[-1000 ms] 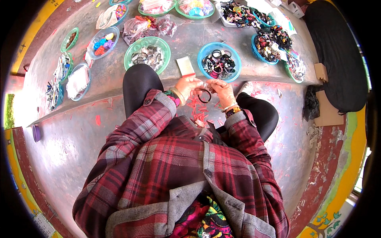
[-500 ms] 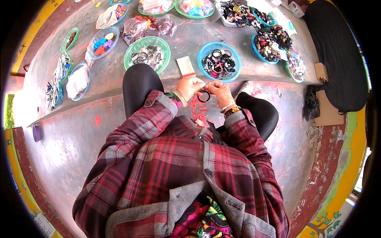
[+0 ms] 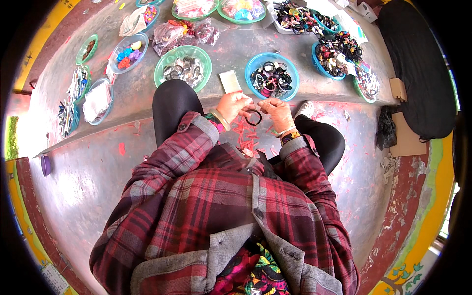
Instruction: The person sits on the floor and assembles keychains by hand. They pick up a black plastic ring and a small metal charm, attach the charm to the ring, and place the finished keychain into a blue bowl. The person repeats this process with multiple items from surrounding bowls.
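Note:
My left hand (image 3: 234,106) is closed in a pinch on a black hair tie (image 3: 254,118), which hangs as a loop below its fingertips. A short gap to the right, my right hand (image 3: 277,114) has its thumb and fingers pressed together. Whatever it pinches, if anything, is too small to make out. Just beyond the hands lies a small pale rectangular card or pad (image 3: 229,81) with a red near edge. Past my right hand stands a blue bowl (image 3: 293,90) of dark hair ties, and a green bowl (image 3: 207,69) of small wrapped items sits beyond my left knee.
More bowls stand along the raised ledge: a clear blue one (image 3: 115,51) with coloured pieces, one with white strips (image 3: 97,101), and a heaped blue one (image 3: 318,67). Red scraps (image 3: 248,135) litter the lower floor. A black bag (image 3: 386,130) lies at the right.
My right hand has drawn slightly right, away from my left, so their fingertips are now apart. The black hair tie stays at my left hand.

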A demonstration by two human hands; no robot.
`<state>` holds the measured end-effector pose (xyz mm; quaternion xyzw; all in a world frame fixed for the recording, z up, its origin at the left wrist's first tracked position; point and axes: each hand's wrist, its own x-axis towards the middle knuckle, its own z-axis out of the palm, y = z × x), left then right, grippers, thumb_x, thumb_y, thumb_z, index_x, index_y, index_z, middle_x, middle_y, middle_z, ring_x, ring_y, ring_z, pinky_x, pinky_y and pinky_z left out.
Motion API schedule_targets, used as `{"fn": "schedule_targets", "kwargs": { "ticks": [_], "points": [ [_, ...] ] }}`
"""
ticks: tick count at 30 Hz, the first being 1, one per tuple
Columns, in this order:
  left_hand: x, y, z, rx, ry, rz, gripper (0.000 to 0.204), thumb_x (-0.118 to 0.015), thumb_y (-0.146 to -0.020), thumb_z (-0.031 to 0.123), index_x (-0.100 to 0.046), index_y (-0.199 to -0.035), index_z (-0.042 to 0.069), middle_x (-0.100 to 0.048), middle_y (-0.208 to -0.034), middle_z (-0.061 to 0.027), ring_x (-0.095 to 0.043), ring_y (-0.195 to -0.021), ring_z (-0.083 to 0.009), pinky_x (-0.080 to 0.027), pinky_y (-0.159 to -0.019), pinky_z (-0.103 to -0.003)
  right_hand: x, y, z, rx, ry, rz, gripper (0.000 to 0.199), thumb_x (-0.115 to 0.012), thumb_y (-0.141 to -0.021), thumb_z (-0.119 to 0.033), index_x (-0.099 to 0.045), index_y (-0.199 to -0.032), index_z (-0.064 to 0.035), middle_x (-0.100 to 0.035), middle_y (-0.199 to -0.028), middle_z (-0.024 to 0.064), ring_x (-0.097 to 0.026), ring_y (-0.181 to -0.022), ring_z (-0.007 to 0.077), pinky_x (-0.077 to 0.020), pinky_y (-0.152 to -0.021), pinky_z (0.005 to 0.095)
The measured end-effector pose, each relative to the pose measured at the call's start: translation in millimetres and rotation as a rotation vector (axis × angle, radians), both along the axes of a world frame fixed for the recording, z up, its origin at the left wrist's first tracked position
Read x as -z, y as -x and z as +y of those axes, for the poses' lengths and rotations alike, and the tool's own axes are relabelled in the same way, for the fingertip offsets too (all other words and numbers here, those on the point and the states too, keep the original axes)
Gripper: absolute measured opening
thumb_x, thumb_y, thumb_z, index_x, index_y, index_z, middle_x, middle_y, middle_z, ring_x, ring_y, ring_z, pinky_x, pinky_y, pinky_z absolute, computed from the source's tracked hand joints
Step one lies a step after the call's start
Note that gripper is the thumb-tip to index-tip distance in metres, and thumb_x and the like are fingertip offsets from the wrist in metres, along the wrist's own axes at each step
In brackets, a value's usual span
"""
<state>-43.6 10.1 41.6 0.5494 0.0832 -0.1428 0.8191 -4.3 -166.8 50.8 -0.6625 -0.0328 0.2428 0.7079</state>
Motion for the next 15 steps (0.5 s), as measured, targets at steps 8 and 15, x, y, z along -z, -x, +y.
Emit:
{"fn": "schedule_targets", "kwargs": {
  "ticks": [8,15],
  "points": [
    [0,0,5,-0.003,0.086,0.025,0.029,-0.048,-0.086,0.022,-0.051,-0.101,-0.003,-0.059,-0.09,-0.015,-0.06,-0.077,-0.018,-0.05,-0.059,-0.023,-1,-1,-1,0.022,-0.093,0.031,0.013,-0.062,-0.077,-0.016,-0.063,-0.075,-0.0023,-0.057,-0.064,0.001,-0.049,-0.059,0.0078,-0.0381,-0.057,0.0214],
    [-14,3,2,0.022,0.126,0.088,0.033,-0.051,-0.085,0.027,-0.05,-0.106,0.002,-0.06,-0.091,-0.0106,-0.059,-0.077,-0.0124,-0.047,-0.054,-0.021,-5,-4,-7,0.089,-0.179,0.069,0.014,-0.06,-0.078,-0.016,-0.062,-0.073,-0.0034,-0.056,-0.063,0.0001,-0.047,-0.057,0.0079,-0.0373,-0.058,0.022]
  ]
}}
